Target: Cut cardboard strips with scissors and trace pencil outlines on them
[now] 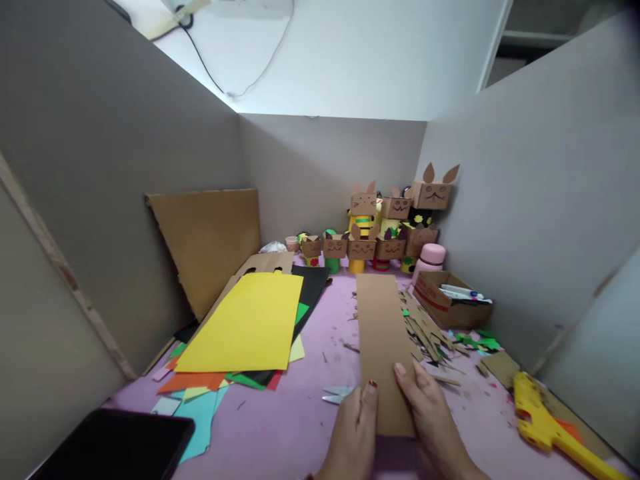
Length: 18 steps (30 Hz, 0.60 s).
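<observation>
A long brown cardboard strip [384,333] is held up over the table, its far end pointing away from me. My left hand [354,427] grips its left edge near the bottom, thumb on top. On the opposite edge my right hand [429,413] pinches it the same way, fingers behind the board. Scissors [338,393] lie on the purple tabletop beside my left hand, blades showing and handles hidden behind that hand. Beyond the right hand is a heap of thin cardboard scraps [425,330].
Yellow paper [245,323] tops a stack of coloured sheets at left, near a black tablet-like device [115,445]. Cardboard animal figures [363,248] stand at the back. A pink bottle [430,259], a box of pens [450,310] and a yellow glue gun [537,417] are at right.
</observation>
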Motion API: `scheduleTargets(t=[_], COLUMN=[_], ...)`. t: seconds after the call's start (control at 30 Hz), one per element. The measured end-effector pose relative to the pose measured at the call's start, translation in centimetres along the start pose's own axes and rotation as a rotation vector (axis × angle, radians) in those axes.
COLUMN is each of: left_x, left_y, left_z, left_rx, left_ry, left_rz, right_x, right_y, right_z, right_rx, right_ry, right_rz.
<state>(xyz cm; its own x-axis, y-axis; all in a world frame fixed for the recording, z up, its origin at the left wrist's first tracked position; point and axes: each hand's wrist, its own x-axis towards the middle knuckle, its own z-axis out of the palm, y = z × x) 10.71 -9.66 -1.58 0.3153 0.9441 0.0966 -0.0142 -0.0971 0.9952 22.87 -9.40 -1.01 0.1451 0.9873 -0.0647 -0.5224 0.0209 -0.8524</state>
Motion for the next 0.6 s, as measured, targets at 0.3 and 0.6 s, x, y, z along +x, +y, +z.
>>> scheduleTargets(t=[0.3, 0.6], left_x=[0.7, 2.7], left_y=[-0.3, 1.2], left_z=[-1.7, -4.6], left_rx=[0.435, -0.110], left_ry=[0.055, 0.430], left_rz=[0.073, 0.185], right_x=[1.8, -0.1], right_y=[-2.2, -0.6], right_z=[-1.1, -0.6], right_rx=[0.037, -0.063], right_ry=[0.210, -0.281], right_rz=[-0.103, 0.108])
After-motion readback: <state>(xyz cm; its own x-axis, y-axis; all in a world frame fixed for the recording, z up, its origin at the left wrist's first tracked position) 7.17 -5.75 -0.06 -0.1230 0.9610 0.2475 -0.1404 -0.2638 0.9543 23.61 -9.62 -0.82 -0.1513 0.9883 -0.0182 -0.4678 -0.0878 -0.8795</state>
